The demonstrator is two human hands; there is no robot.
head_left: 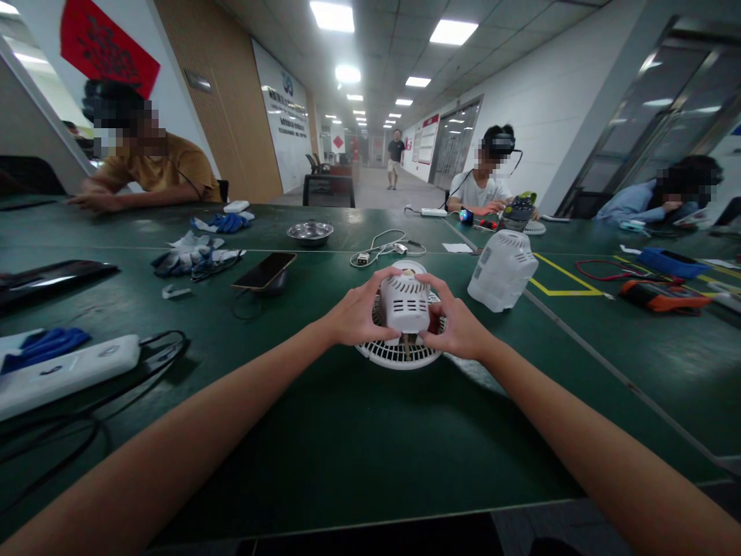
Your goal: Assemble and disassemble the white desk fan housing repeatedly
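A white vented plastic housing [405,306] is held between both hands at the middle of the table. It sits over a round white fan grille [399,354], with a brownish part visible below its lower edge. My left hand [360,310] is curved round the housing's left side, thumb near the bottom and fingers at the top. Round the right side curls my right hand [457,318], its fingertips on the upper edge and its thumb low down. To the right stands a separate translucent white plastic container-like part [503,270], touched by neither hand.
The green table [347,448] bears a phone [266,270], a metal bowl [310,233], coiled cable [382,249], gloves [194,255] and a power strip [75,374]. An orange meter [663,296] lies right. Several people are beyond.
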